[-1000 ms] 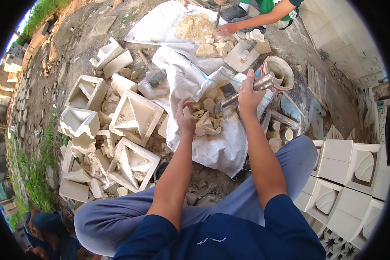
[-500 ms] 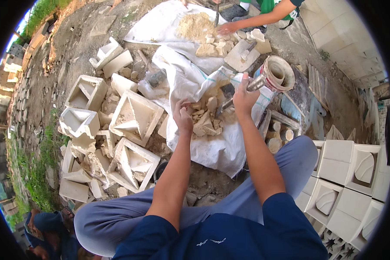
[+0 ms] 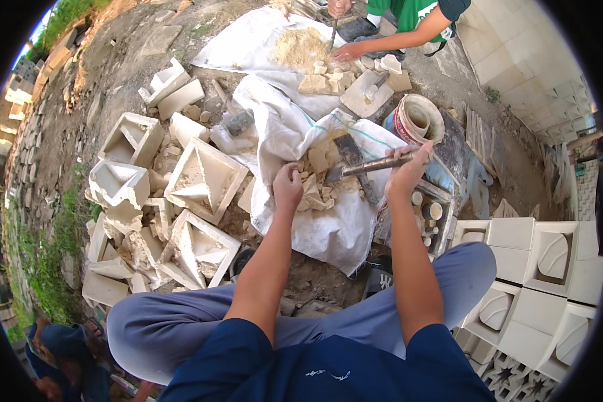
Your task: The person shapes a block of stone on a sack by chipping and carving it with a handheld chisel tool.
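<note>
My right hand [image 3: 409, 173] grips a long metal tool [image 3: 372, 164] by its tubular handle. The tool's flat end points left over broken pale stone pieces [image 3: 317, 194]. A dark metal bar [image 3: 348, 149] lies across the tool's line, on or near the sack; whether it belongs to the tool I cannot tell. My left hand [image 3: 288, 186] is closed at the left edge of the rubble, its fingers curled in; anything inside is hidden. The rubble rests on a crumpled white sack [image 3: 335, 238] in front of my crossed legs.
Hollow square cast blocks [image 3: 206, 181], some broken, are piled at left. A dark-headed mallet [image 3: 238, 122] lies beyond them. A bucket [image 3: 419, 119] stands at right. Across the sack, a co-worker's hand [image 3: 348, 52] is beside an upright tool. Patterned blocks [image 3: 549, 254] are stacked at right.
My right hand has moved right and down, and the tool now lies nearly level. My left fingers have curled closed. The co-worker's other hand has come into view at the top.
</note>
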Demonstrator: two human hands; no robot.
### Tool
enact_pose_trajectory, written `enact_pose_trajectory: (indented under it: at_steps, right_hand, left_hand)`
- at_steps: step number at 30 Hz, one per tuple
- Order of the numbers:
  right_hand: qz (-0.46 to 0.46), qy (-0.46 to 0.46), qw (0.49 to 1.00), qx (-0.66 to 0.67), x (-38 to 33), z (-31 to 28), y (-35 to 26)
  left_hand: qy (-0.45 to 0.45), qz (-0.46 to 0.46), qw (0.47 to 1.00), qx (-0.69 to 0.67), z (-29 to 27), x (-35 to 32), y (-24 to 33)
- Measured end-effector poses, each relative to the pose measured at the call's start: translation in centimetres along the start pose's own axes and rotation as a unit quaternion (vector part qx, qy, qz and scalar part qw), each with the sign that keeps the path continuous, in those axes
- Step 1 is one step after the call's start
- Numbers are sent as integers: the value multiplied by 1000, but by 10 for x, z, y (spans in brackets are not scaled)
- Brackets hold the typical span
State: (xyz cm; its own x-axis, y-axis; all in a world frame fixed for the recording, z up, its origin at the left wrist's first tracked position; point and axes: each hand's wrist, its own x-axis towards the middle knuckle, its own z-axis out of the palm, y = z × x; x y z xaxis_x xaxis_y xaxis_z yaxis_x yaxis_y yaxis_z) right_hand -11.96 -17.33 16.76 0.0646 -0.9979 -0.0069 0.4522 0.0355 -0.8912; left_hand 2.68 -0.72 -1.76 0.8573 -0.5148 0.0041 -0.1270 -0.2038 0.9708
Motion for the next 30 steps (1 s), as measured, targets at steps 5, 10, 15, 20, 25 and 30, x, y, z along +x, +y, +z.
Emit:
enact_pose_trajectory:
  at_steps: [5, 10, 15, 20, 25, 30]
  right_hand:
    - [-66, -14, 995, -68, -18, -15, 8]
    - [-40, -16, 999, -12, -12, -15, 14]
    - [-12, -115, 993, 20, -7, 4, 1]
    - [-52, -255, 964, -59, -20, 19, -49]
    - [-25, -293, 956, -23, -7, 26, -43]
    - [67, -216, 974, -31, 8, 12, 16]
  left_hand:
    - [-57, 68, 993, 77, 23, -35, -7]
    - [-51, 190, 945, 263, 24, -39, -12]
    - [-60, 188, 936, 291, 20, -10, -13]
    - [-94, 250, 902, 340, 27, -15, -9]
    - [-151, 220, 925, 271, 22, -5, -27]
    - [-132, 187, 940, 255, 29, -19, -30]
